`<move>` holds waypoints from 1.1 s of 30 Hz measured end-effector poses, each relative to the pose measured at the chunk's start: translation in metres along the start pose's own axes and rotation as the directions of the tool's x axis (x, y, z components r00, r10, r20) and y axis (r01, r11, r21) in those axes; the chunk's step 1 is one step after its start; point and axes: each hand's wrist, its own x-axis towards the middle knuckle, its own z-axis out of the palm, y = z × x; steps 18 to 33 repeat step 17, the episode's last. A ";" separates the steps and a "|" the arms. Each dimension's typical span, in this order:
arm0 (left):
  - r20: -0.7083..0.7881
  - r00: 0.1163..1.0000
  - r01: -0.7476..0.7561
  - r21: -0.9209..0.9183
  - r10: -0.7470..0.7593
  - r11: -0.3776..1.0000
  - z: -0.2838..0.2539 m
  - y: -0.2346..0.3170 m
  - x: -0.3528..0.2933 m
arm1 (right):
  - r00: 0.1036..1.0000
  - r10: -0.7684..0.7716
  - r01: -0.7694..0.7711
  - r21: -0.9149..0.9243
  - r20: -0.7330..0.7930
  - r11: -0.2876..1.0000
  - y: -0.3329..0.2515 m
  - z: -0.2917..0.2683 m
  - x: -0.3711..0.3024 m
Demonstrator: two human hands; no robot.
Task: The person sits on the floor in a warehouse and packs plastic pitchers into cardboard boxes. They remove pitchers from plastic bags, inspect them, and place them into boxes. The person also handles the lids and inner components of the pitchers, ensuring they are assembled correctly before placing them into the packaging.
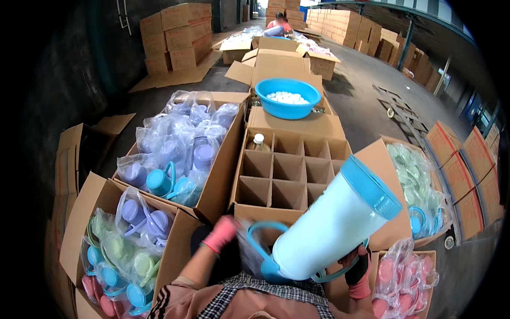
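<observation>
A large light-blue thermos flask (325,226) with a teal rim slants across the front, its wide end up and to the right. My right hand (359,266), in a dark and pink glove, is closed round its lower right side by the teal handle. At the flask's lower left end sit another teal loop and a teal cap (272,270). My left hand (226,233), pink-gloved, is blurred left of that loop; its fingers cannot be made out. Some clear plastic film (248,250) hangs between that hand and the flask.
Ahead stands a carton with cardboard dividers (272,181), one white-capped bottle (258,142) inside. Behind it rests a blue basin (287,110) of small white pieces. Cartons of bagged purple (170,141), mixed-colour, green (410,170) and pink lids (398,282) flank me. A person (280,22) is far ahead.
</observation>
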 end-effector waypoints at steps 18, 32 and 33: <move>-0.839 0.497 -0.748 -0.543 -0.221 0.380 -0.140 0.011 -0.136 | 0.639 0.595 0.130 -0.830 0.488 0.542 0.120 0.109 -0.033; -0.839 0.497 -0.748 -0.543 -0.221 0.380 -0.140 0.011 -0.136 | 0.639 0.595 0.130 -0.830 0.488 0.542 0.120 0.109 -0.033; -0.839 0.497 -0.748 -0.543 -0.221 0.380 -0.140 0.011 -0.136 | 0.639 0.595 0.130 -0.830 0.488 0.542 0.120 0.109 -0.033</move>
